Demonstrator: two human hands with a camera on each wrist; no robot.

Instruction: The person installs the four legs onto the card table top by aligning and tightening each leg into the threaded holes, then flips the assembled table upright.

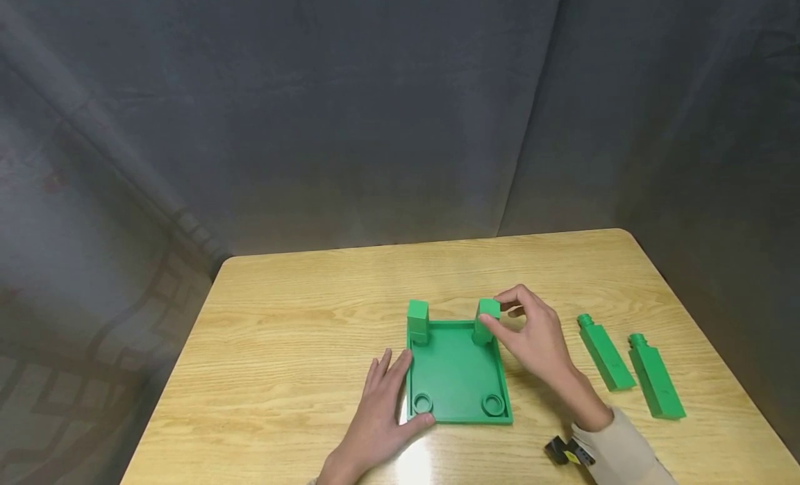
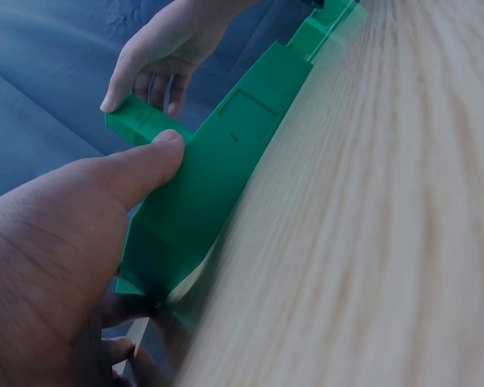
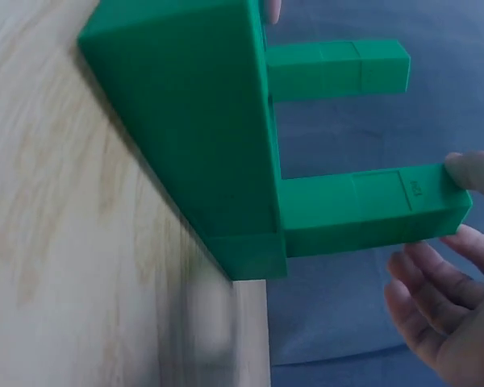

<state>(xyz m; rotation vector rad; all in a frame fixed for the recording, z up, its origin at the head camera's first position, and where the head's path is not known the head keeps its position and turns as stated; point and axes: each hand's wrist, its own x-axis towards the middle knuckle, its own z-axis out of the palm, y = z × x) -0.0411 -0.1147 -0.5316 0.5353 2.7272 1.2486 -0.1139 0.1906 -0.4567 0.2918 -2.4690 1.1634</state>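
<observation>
A green square plate (image 1: 459, 374) lies on the wooden table (image 1: 300, 318) with two green legs standing upright in its far corners. My right hand (image 1: 496, 310) pinches the top of the far right leg (image 1: 484, 330) between thumb and forefinger. The far left leg (image 1: 417, 320) stands untouched. My left hand (image 1: 400, 391) rests flat beside the plate's left edge, thumb against the near left corner. Two round sockets (image 1: 423, 403) at the near corners hold nothing. The right wrist view shows the held leg (image 3: 363, 210) jutting from the plate (image 3: 185, 105). The left wrist view shows my thumb (image 2: 137, 173) on the plate's rim (image 2: 218, 185).
Two loose green legs (image 1: 605, 351) (image 1: 655, 376) lie side by side on the table to the right of the plate. A small black device (image 1: 565, 451) sits at my right sleeve. Grey cloth hangs behind the table; the table's edges are close on the right.
</observation>
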